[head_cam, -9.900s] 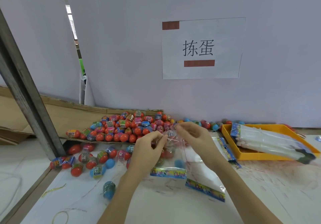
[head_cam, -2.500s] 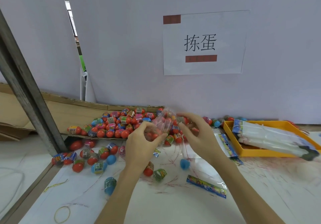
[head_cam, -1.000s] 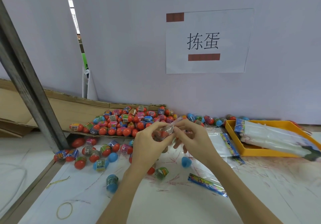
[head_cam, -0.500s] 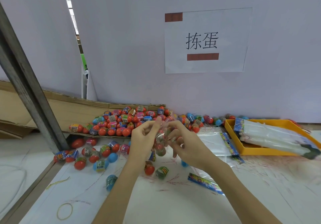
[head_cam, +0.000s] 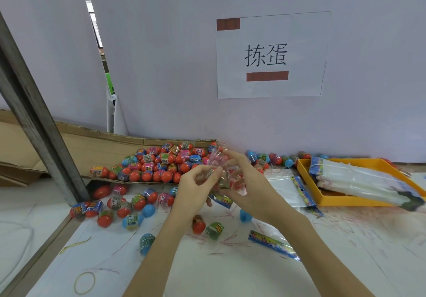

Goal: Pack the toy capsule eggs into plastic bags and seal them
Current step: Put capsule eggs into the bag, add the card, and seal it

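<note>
- Plastic bag (head_cam: pixel 224 170), clear and crumpled, is held above the table (head_cam: pixel 230 273) between both hands; capsule eggs are seen through its film, though their number cannot be told.
- Left hand (head_cam: pixel 196 188) is curled about the bag's left side, thumb and fingertips pinching the film.
- Right hand (head_cam: pixel 247 188) is closed round the bag's right side, its fingers raised to the bunched top of the bag.
- Printed header strip (head_cam: pixel 221 199) is seen hanging just below the hands.
- Pile of capsule eggs (head_cam: pixel 161 163), mostly red with coloured wrappers, is heaped on a cardboard flap (head_cam: pixel 92 144) behind the left hand.
- Loose eggs (head_cam: pixel 129 204) are scattered on the table below the flap; a red egg (head_cam: pixel 198 224) and a green-wrapped egg (head_cam: pixel 214 230) lie near the left forearm, and a blue egg (head_cam: pixel 244 215) lies beside the right wrist.
- Empty bags (head_cam: pixel 288 188) lie flat to the right of the hands; another bag (head_cam: pixel 274 243) lies nearer the viewer.
- Yellow tray (head_cam: pixel 306 181), at the far right, is loaded with a stack of bags (head_cam: pixel 364 181).
- Rubber band (head_cam: pixel 84 283) lies at the lower left.
- Paper sign (head_cam: pixel 269 55) is fixed to the wall (head_cam: pixel 161 55) behind.
- Metal post (head_cam: pixel 34 112) slants at the left.
</note>
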Motion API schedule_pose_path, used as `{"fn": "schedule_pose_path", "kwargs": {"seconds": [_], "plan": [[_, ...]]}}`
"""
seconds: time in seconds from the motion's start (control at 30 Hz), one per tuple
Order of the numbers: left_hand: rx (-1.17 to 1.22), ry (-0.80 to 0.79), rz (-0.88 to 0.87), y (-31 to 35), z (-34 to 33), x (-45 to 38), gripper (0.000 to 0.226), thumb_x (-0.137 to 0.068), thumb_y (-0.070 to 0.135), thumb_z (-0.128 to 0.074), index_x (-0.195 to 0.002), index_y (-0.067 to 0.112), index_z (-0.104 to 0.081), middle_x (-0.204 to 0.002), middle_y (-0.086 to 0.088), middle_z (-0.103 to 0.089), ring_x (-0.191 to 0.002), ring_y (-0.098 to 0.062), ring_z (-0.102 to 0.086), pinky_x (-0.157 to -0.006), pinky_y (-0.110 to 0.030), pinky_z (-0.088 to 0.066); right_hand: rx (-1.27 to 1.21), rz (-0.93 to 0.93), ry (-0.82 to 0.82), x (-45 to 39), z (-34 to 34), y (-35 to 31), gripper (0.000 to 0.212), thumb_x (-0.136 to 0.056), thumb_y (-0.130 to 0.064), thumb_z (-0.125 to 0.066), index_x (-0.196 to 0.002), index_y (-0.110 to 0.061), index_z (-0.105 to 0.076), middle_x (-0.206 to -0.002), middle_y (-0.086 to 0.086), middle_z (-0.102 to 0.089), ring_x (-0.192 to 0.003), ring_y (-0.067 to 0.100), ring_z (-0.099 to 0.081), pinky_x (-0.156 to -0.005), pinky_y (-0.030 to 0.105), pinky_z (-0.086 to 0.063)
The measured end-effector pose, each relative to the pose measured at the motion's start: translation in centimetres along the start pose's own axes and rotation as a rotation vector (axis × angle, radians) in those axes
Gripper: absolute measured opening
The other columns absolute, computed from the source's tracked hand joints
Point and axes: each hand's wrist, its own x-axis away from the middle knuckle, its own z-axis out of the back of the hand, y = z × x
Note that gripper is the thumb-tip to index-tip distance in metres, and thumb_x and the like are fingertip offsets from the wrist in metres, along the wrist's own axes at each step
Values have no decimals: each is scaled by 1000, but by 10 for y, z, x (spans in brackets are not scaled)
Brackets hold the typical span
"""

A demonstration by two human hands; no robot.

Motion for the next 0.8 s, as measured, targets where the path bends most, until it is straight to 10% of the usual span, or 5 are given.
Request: {"fn": "schedule_pose_path", "kwargs": {"seconds": [0.27,0.5,0.8], "plan": [[182,-64,144,2,0,-3,17,-104,29,-65,-114,21,-75,-113,-12,-75,-101,-37,-72,-53,-33,-57,6,-62,19,-2,1,3,57,-96,-22,-72,-139,-44,-42,-110,-32,-57,-103,-15,-56,-80,4,-49],[81,-21,73,-4,4,-4,15,-100,27,-72,-114,27,-72,-103,4,-79,-69,-21,-68,-45,-28,-47,-2,53,114,2,0,1,29,-101,-3,-61,-120,-25,-66,-119,-15,-65,-106,-3,-62,-84,9,-51],[213,128,110,1,8,-4,24,-94,40,-74,-112,25,-70,-104,5,-80,-60,-17,-55,-44,-22,-34,-129,-45,502,0,-8,-10,45,-90,-28,-79,-121,-36,-49,-108,-17,-60,-94,4,-67,-73,15,-57]]}}
